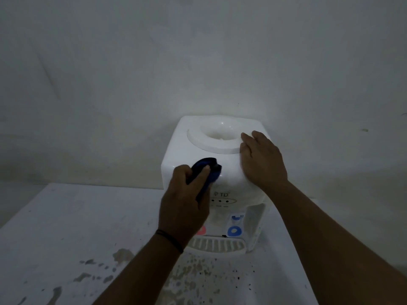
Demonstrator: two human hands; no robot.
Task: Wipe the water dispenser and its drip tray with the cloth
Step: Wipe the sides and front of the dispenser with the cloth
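Observation:
A small white water dispenser [182, 148] stands against the wall on a white table, its round bottle well open on top. My left hand [182, 201] grips a dark blue cloth [206, 167] and presses it on the dispenser's upper front edge, left of centre. My right hand [262, 159] lies flat, fingers together, on the dispenser's top right corner. Below, a red tap [200, 230] and a blue tap [234, 230] show, with the slotted white drip tray [218, 245] under them. My left arm hides part of the front and the tray's left end.
The white table [66, 227] has brown stains and dark specks [198, 274] in front of the dispenser. A bare grey-white wall [154, 62] rises right behind the dispenser. The table's left edge runs diagonally at the lower left.

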